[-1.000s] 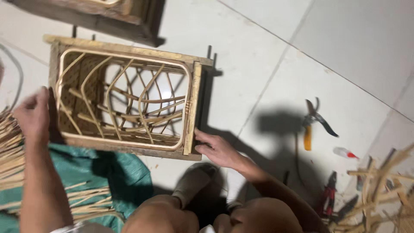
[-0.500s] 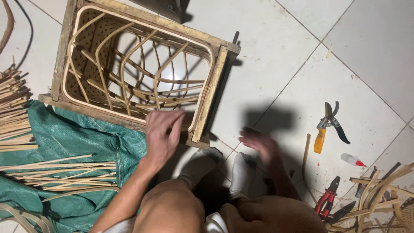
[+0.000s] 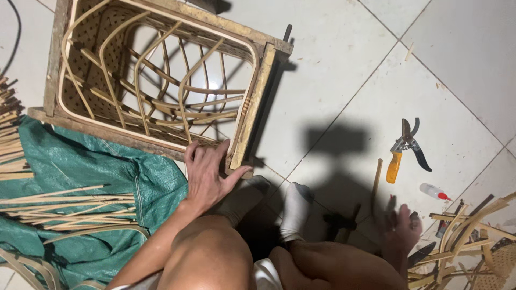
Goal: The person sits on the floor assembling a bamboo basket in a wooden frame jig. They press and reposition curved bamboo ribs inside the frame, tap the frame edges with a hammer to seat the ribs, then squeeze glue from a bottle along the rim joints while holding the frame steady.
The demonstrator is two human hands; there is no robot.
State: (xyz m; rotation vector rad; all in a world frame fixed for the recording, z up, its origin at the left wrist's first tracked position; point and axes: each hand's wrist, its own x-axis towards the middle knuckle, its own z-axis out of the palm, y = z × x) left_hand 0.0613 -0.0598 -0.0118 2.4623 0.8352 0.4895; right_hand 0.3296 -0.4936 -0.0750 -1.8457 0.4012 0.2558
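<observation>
A seated person's left hand (image 3: 207,174) presses flat, fingers spread and gripping nothing, on the near corner of a rectangular wooden frame strung with bent pale rattan strips (image 3: 156,80), lying on white tile. Right of the frame, the blurred right hand (image 3: 400,231) hovers; its grip cannot be told. The frame looks stiff and fairly light, best held by its rails.

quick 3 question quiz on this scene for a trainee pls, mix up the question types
1. True or false: the left hand rests on the near corner of the wooden frame.
2. What colour is the one bright handle of the pruning shears lying on the tiled floor? A red, B orange, C blue.
3. What lies on the green sheet?

Key
1. True.
2. B.
3. A bundle of thin rattan strips.

The right hand is blurred, so nothing is asked about it.
</observation>
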